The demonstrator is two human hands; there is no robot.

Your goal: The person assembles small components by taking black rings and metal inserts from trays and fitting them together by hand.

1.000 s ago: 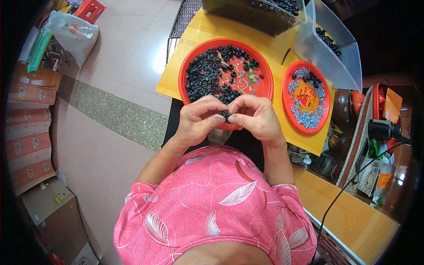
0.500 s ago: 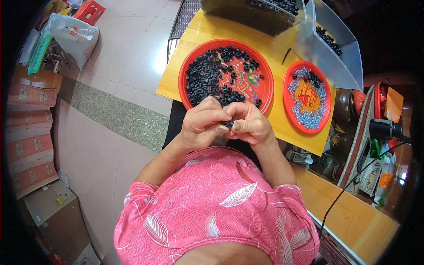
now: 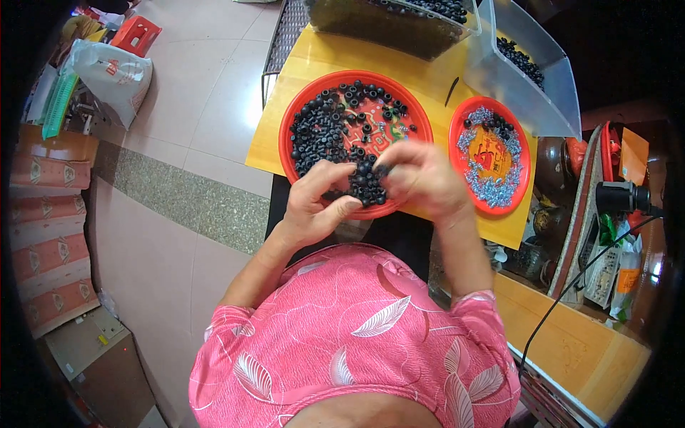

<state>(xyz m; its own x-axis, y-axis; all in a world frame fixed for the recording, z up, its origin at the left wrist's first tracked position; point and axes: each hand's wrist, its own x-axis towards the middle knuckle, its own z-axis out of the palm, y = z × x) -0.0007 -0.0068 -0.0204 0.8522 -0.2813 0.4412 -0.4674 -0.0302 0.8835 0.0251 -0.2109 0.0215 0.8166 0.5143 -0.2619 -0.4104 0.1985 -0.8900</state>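
Many small round black plastic parts (image 3: 317, 135), some with a hole, lie in a large red plate (image 3: 428, 135). Over the plate's near edge is my left hand (image 3: 314, 203), its thumb and index finger apart with a heap of black parts between and beyond them. My right hand (image 3: 428, 182) is at the near right edge of that plate, smeared by motion. A dark spot shows at its fingertips, too blurred to tell whether it is a held part. Further right, a smaller red plate (image 3: 458, 153) carries small clear bluish pieces (image 3: 496, 191) and a few black parts.
On the yellow tabletop (image 3: 278, 107) stand a clear bin (image 3: 392, 32) and a second translucent bin (image 3: 556, 100), both with black parts. A thin dark tool (image 3: 452, 91) lies between plate and bin. To the right are jars (image 3: 549, 160) and a black device (image 3: 621, 196) with a cable.
My hands were together in front of the plate, pinching a small black part. Now they are apart: the left over the near edge, the right moved to the right and blurred.
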